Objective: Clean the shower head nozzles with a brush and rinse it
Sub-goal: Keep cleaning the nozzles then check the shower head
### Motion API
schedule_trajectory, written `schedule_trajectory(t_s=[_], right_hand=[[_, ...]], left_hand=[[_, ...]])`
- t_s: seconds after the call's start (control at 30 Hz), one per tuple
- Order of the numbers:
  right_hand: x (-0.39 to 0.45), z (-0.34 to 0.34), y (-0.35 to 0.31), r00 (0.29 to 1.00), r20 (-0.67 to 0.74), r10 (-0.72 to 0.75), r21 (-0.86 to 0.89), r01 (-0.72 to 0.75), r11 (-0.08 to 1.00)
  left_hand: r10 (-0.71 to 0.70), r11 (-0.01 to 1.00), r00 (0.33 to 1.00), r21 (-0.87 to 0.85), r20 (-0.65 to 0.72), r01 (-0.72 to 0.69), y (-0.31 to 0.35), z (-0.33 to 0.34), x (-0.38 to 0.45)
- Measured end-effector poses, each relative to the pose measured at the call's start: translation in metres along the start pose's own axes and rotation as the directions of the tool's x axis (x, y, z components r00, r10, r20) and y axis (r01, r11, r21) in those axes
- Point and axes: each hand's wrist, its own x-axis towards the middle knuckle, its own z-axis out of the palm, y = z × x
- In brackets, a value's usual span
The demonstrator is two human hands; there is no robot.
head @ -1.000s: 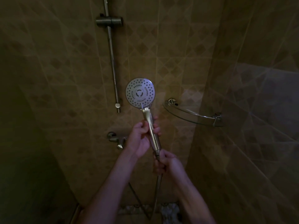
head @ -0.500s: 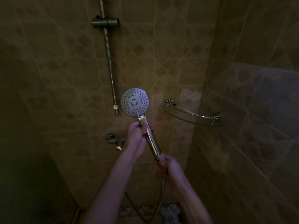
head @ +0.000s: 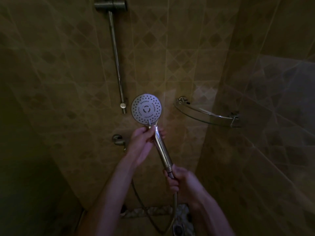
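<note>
Tan tiled walls [head: 170, 53] with a diamond pattern fill the dim shower stall. A chrome slide rail [head: 116, 58] runs down from twelve o'clock, its holder bracket [head: 110, 5] at the top. At three o'clock a curved glass corner shelf [head: 204, 114] is fixed across the wall corner. The hand shower [head: 147, 109] sits near the centre, nozzle face toward the camera, its handle slanting down toward five o'clock. The left hand [head: 142, 143] grips the neck just below the round face, fingers curled around it. The right hand [head: 180, 181] is wrapped around the handle's lower end where the hose [head: 174, 212] joins. At nine o'clock of the left hand, a wall tap [head: 118, 140] shows.
</note>
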Motion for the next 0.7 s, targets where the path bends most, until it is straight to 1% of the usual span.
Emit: schedule_trajectory(t_s=[0.07, 0.13, 0.2, 0.27, 0.37, 0.4, 0.47, 0.53, 0.63, 0.7], right_hand=[[-0.002, -0.001, 0.001, 0.996, 0.068, 0.066, -0.033, -0.064, 0.997], [0.002, 0.001, 0.002, 0.977, 0.131, 0.165, -0.049, -0.16, 0.986], [0.011, 0.007, 0.004, 0.962, 0.165, 0.216, -0.058, -0.209, 0.976], [0.023, 0.014, 0.009, 0.965, 0.18, 0.193, -0.003, -0.196, 0.981], [0.047, 0.025, 0.014, 0.982, 0.158, 0.103, 0.16, -0.129, 0.979], [0.054, 0.028, 0.017, 0.987, 0.129, 0.093, 0.195, -0.117, 0.974], [0.067, 0.029, 0.027, 0.988, 0.087, 0.129, 0.296, -0.149, 0.944], [0.076, 0.026, 0.038, 0.992, 0.072, 0.105, 0.323, -0.123, 0.938], [0.085, 0.018, 0.054, 0.999, 0.025, 0.031, 0.331, -0.037, 0.943], [0.089, 0.009, 0.063, 0.999, -0.046, -0.004, 0.289, 0.017, 0.957]], left_hand=[[-0.012, 1.0, 1.0, -0.019, -0.009, 0.011, 0.004, -0.009, 0.002], [-0.046, 0.998, 0.999, -0.045, -0.027, 0.044, 0.004, -0.018, 0.003], [-0.074, 0.995, 0.996, -0.074, -0.053, 0.07, 0.002, -0.029, 0.004], [-0.098, 0.993, 0.993, -0.069, -0.059, 0.094, -0.002, -0.038, 0.007], [-0.154, 0.988, 0.987, -0.006, -0.05, 0.153, -0.01, -0.048, 0.007], [-0.172, 0.985, 0.983, 0.019, -0.055, 0.174, -0.014, -0.054, 0.008], [-0.215, 0.972, 0.974, 0.077, -0.074, 0.22, -0.016, -0.067, 0.011], [-0.255, 0.948, 0.965, 0.178, -0.065, 0.262, -0.014, -0.085, 0.016], [-0.314, 0.876, 0.942, 0.346, -0.121, 0.336, -0.013, -0.12, 0.021], [-0.365, 0.845, 0.916, 0.355, -0.165, 0.4, -0.013, -0.148, 0.025]])
